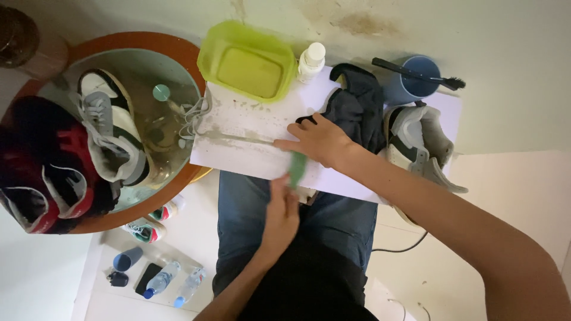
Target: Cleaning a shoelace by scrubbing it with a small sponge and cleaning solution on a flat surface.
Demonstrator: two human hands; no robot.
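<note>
Shoelace (pixel 238 137) is pinned flat on the white board (pixel 250 154) by the right hand (pixel 318 141); a green brush (pixel 296 168), at 6 o'clock of it, is gripped by the left hand (pixel 281 208) for scrubbing.

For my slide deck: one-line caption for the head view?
Right hand presses a shoelace on a white board; left hand holds a green brush.

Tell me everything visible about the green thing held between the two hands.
The green thing is a small, flat, elongated piece, mid-green, blurred, so its material and kind cannot be told. It stands roughly upright at the near edge of the white board over the person's lap. The left hand grips its lower end from below; the right hand lies flat on the board, covering its upper end. Only the stretch between the hands shows.
</note>
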